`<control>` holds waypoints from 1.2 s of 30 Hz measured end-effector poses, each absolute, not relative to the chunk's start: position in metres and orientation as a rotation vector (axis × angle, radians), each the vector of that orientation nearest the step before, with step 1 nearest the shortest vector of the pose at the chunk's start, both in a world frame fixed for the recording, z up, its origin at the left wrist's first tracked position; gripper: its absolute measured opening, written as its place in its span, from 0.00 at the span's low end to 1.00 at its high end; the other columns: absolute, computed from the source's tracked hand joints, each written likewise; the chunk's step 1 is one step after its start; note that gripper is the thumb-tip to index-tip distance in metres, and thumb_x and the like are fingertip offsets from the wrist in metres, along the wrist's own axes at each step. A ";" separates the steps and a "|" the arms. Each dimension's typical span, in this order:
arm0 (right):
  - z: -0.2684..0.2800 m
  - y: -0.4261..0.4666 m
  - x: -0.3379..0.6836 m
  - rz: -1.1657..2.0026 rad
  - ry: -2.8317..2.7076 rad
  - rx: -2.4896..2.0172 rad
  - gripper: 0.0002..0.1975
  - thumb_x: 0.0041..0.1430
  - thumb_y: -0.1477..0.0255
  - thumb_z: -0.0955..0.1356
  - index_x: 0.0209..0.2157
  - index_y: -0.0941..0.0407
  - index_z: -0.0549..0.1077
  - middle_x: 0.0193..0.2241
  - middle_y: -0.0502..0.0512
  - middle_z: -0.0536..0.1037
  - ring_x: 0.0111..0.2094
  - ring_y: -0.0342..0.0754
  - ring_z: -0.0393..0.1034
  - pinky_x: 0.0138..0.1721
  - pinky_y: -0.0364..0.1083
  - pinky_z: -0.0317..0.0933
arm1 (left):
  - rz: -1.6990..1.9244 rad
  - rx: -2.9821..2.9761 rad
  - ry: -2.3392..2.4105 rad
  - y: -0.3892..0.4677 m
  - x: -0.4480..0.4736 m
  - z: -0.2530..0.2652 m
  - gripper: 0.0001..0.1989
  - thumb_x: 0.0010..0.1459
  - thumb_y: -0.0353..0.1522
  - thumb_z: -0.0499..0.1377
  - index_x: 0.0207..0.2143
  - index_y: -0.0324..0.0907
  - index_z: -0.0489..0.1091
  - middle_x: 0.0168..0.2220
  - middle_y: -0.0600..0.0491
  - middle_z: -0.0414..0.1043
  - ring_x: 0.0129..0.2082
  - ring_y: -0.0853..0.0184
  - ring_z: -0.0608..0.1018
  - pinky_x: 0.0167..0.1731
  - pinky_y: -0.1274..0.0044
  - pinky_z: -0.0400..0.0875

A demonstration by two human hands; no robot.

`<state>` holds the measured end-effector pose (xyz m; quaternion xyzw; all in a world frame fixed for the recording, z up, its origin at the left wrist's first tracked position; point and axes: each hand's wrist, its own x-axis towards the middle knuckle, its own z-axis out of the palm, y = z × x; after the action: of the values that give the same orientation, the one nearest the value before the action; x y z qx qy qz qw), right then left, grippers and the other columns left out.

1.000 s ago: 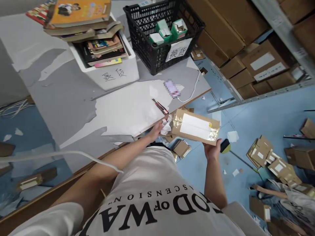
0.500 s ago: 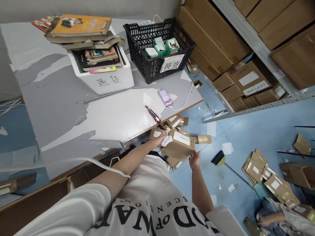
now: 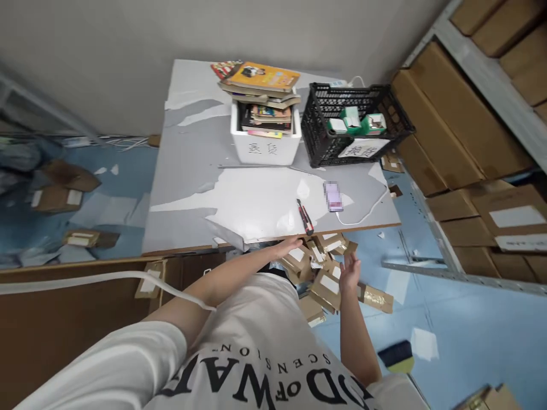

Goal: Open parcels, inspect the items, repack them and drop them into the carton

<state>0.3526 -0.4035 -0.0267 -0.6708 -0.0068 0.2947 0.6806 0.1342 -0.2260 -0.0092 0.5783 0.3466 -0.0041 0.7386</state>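
Note:
My left hand (image 3: 289,246) is stretched out at the table's front edge, fingers extended and nothing in it. To its right, my right hand (image 3: 350,273) is raised with fingers apart, also bare. Below and between them, several cardboard boxes (image 3: 327,285) with white labels lie in a heap on the floor. Just above my left hand, a red and black utility knife (image 3: 305,217) lies on the table (image 3: 183,176). A phone (image 3: 333,196) with a white cable lies farther right on the tabletop.
A white foam box (image 3: 267,152) full of books and a black plastic crate (image 3: 318,142) with small green and white boxes stand at the back. Metal shelving (image 3: 448,245) with large cartons rises at right. A broom (image 3: 396,354) and paper scraps are on the blue floor.
The cardboard box and white paper held between my hands have been let go; my hands are now apart and bare above the heap. The view has turned left.

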 end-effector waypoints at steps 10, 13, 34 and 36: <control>0.007 -0.226 0.274 0.956 -0.562 -1.377 0.28 0.54 0.52 0.64 0.54 0.51 0.66 0.62 0.59 0.62 0.63 0.51 0.56 0.61 0.57 0.48 | 0.995 1.230 1.168 -0.193 -0.051 0.024 0.38 0.50 0.52 0.60 0.57 0.38 0.64 0.60 0.38 0.62 0.62 0.52 0.63 0.63 0.60 0.53; 0.008 -0.200 0.232 1.086 -0.679 -1.364 0.27 0.55 0.52 0.64 0.54 0.50 0.66 0.62 0.60 0.62 0.63 0.51 0.56 0.60 0.57 0.47 | 1.113 1.193 1.400 -0.218 -0.098 0.022 0.38 0.51 0.52 0.59 0.57 0.38 0.63 0.60 0.39 0.62 0.62 0.52 0.63 0.62 0.61 0.54; 0.012 -0.218 -0.001 1.362 -1.101 -1.449 0.22 0.56 0.54 0.64 0.48 0.50 0.68 0.58 0.59 0.67 0.60 0.51 0.61 0.57 0.56 0.54 | 1.451 0.578 1.724 -0.408 -0.271 -0.026 0.39 0.50 0.51 0.61 0.59 0.41 0.61 0.64 0.41 0.56 0.66 0.52 0.54 0.64 0.59 0.47; 0.018 -0.218 -0.035 1.329 -1.183 -1.379 0.23 0.55 0.54 0.65 0.48 0.51 0.68 0.57 0.59 0.68 0.60 0.52 0.61 0.57 0.57 0.54 | 1.494 0.518 1.742 -0.431 -0.289 -0.031 0.37 0.52 0.51 0.60 0.59 0.42 0.61 0.64 0.41 0.56 0.66 0.52 0.55 0.64 0.60 0.48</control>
<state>-0.0348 -0.2185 0.0182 -0.5530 -0.4743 0.5329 0.4304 -0.2893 -0.4312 -0.0313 0.2032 0.6836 0.5864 0.3841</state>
